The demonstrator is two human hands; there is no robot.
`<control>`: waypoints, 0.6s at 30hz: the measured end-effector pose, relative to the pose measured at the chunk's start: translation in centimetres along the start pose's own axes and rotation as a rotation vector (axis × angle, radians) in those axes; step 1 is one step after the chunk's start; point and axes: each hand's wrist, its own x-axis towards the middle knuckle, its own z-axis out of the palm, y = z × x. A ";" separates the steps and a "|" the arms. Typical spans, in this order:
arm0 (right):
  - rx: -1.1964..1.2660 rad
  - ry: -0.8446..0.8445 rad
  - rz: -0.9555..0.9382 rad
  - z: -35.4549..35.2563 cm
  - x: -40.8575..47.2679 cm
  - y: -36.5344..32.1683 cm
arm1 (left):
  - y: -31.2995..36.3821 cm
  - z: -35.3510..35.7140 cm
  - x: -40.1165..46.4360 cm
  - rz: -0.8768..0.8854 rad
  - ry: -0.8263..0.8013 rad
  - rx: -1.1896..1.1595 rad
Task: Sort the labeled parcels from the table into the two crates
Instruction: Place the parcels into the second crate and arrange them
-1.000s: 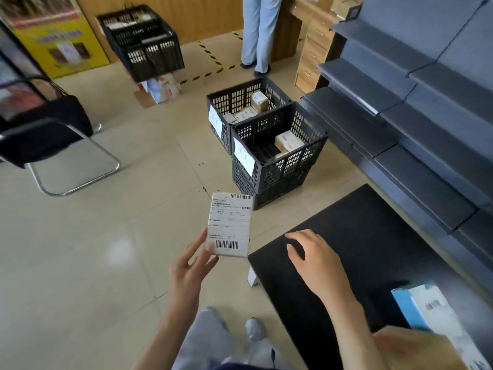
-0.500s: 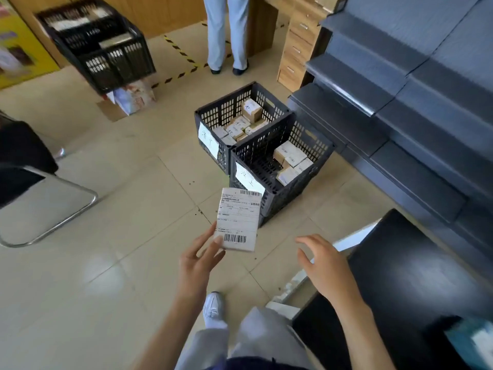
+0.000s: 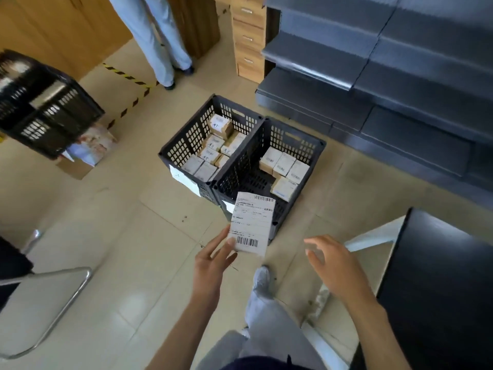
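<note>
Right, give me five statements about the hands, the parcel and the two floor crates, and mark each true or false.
1. The left hand holds a flat white parcel with a barcoded shipping label. True.
2. The right hand grips a second parcel. False: it is empty, its fingers loosely spread.
3. The two black perforated plastic crates stand side by side on the tiled floor. True.
4. The right-hand crate holds no parcels. False: several small boxes lie in it.
5. The parcel already rests inside a crate. False: it is in the hand, held in front of the nearer crate.
</note>
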 end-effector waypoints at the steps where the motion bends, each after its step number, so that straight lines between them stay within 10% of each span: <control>1: 0.007 0.006 0.016 -0.1 1.2 0.0 | 0.5 0.5 1.3 -0.015 -0.014 0.017; 18: -0.052 -0.015 0.315 2.0 16.1 -0.7 | 2.3 5.9 24.0 -0.156 -0.198 0.120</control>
